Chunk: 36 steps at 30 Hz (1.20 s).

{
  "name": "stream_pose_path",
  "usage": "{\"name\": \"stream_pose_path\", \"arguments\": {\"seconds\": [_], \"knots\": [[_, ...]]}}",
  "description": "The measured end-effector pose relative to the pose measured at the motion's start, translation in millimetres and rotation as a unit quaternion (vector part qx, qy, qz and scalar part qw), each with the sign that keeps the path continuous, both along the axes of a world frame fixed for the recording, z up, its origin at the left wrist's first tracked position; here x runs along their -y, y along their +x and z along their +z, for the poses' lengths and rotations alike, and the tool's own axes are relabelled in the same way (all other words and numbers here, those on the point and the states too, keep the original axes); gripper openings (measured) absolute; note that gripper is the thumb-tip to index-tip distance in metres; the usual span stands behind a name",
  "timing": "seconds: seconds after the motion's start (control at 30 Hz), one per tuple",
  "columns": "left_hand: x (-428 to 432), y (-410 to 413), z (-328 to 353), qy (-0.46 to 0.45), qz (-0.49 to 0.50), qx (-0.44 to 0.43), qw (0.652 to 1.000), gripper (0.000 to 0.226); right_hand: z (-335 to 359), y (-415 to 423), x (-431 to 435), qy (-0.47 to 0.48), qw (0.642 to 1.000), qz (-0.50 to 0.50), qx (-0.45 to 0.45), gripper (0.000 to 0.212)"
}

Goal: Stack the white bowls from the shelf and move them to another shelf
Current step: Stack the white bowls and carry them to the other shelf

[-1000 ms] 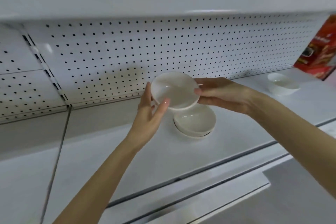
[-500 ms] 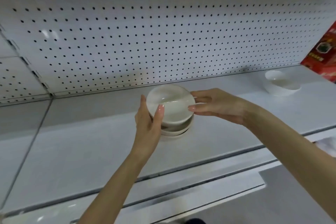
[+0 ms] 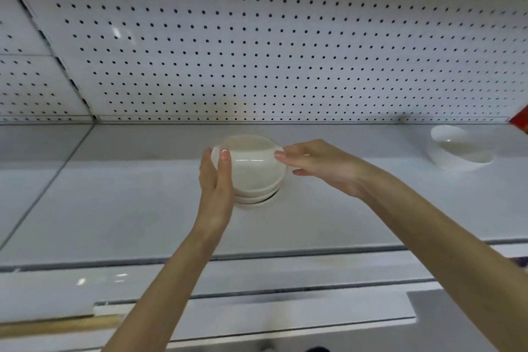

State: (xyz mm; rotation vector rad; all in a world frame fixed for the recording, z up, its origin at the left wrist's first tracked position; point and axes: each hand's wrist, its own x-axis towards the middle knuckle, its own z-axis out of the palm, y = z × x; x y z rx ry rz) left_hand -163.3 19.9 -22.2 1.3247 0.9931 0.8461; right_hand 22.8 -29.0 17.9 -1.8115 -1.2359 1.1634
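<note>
A white bowl [image 3: 251,163] sits on top of a short stack of white bowls [image 3: 257,198] in the middle of the white shelf [image 3: 114,203]. My left hand [image 3: 215,180] holds the top bowl's left side, thumb over the rim. From the right, the fingertips of my right hand [image 3: 317,163] pinch its right rim. A further white bowl [image 3: 460,148] stands alone at the far right of the shelf.
A white pegboard wall [image 3: 257,43] closes the back of the shelf. A red package [image 3: 521,120] shows at the right edge. Below the shelf's front lip lies a lower white ledge [image 3: 257,314], with a wooden strip [image 3: 57,324] at the left.
Both hands have lowered the held bowl from above the shelf onto the stack. The view has tilted down and closer to the shelf.
</note>
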Motion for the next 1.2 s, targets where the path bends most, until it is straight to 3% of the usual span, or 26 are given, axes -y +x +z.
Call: {"name": "stream_pose_path", "arguments": {"seconds": [0.03, 0.13, 0.17, 0.27, 0.3, 0.43, 0.5, 0.63, 0.7, 0.77, 0.9, 1.2], "knots": [[-1, 1, -1, -0.004, 0.008, 0.003, 1.000, 0.080, -1, 0, 0, -0.008, 1.000, 0.003, 0.003, 0.099], [0, 0, 0, -0.003, 0.015, 0.015, 1.000, 0.088, -3, 1, 3, -0.010, 1.000, 0.014, -0.025, 0.044], [0, -2, -2, 0.001, 0.021, 0.026, 0.999, 0.089, -7, 1, 6, 0.001, 0.999, 0.011, -0.036, 0.038], [-3, -5, -12, 0.012, 0.025, 0.056, 0.998, 0.089, -27, -5, 15, 0.042, 0.997, -0.024, -0.065, 0.086], [-5, -5, -15, 0.015, 0.014, 0.058, 0.998, 0.090, -36, -9, 16, 0.055, 0.995, -0.023, -0.080, 0.091], [-5, 1, -18, 0.016, 0.005, 0.084, 0.996, 0.085, -59, -29, 13, 0.103, 0.984, -0.035, -0.138, 0.047], [-3, 5, -20, 0.016, -0.001, 0.098, 0.995, 0.083, -57, -35, 16, 0.120, 0.978, -0.076, -0.151, 0.041], [4, 23, -27, 0.004, -0.022, 0.118, 0.993, 0.085, -46, -28, 32, 0.137, 0.972, -0.111, -0.156, 0.049], [12, 41, -28, -0.004, -0.041, 0.121, 0.992, 0.091, -42, -12, 44, 0.133, 0.971, -0.127, -0.153, 0.042], [25, 64, -28, -0.006, -0.054, 0.125, 0.991, 0.087, -39, 11, 60, 0.133, 0.969, -0.143, -0.151, 0.040], [57, 118, -27, -0.007, -0.071, 0.141, 0.987, 0.079, -35, 62, 93, 0.140, 0.964, -0.157, -0.160, 0.057], [128, 239, -26, 0.000, -0.071, 0.149, 0.986, 0.078, -41, 186, 156, 0.133, 0.964, -0.152, -0.172, 0.061]]}}
